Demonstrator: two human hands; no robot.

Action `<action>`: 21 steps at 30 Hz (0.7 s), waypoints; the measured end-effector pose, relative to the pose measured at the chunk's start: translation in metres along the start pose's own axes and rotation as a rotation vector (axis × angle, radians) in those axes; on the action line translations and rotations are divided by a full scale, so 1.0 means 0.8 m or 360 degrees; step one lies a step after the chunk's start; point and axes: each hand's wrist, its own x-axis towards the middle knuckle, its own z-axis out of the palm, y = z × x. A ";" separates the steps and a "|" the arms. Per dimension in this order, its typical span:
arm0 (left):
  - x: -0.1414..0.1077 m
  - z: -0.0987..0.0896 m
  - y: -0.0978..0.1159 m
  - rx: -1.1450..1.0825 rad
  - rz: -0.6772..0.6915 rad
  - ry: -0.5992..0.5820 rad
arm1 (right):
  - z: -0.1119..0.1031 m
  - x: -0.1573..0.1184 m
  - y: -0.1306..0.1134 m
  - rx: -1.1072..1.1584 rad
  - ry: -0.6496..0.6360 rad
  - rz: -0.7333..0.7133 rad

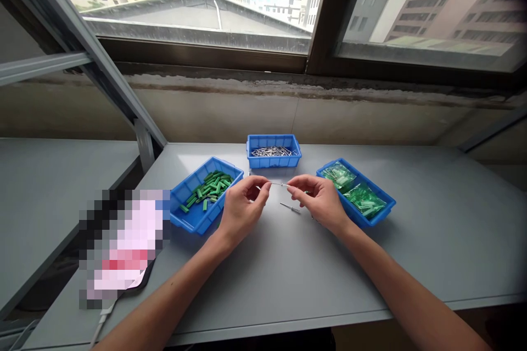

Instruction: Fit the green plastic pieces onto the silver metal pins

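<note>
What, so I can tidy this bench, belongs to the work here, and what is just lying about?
Belongs:
Thin metal pin between left hand and right hand
Loose metal pin
Blue plastic tray of silver pins
Blue plastic tray of green strips
Blue plastic tray of green-filled clear bags

Lying about:
Pixelated object, unidentifiable
White cable

Bare forearms angled inward, left hand and right hand raised, fingertips pinched toward each other

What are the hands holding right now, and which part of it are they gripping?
A thin metal pin: the left hand pinches one end and the right hand seems to pinch the other. The exact contact is too small to tell.
</note>
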 end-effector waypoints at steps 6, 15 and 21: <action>-0.003 0.000 0.000 0.0042 0.0003 -0.0031 | 0.004 0.019 -0.014 -0.0364 0.0279 -0.0266; -0.002 -0.003 0.001 -0.0008 -0.0009 -0.0074 | 0.019 0.082 -0.026 -0.0894 0.0416 -0.0428; -0.002 -0.004 0.001 0.0018 0.0024 -0.0013 | -0.010 -0.006 -0.026 -0.1339 -0.0317 -0.0364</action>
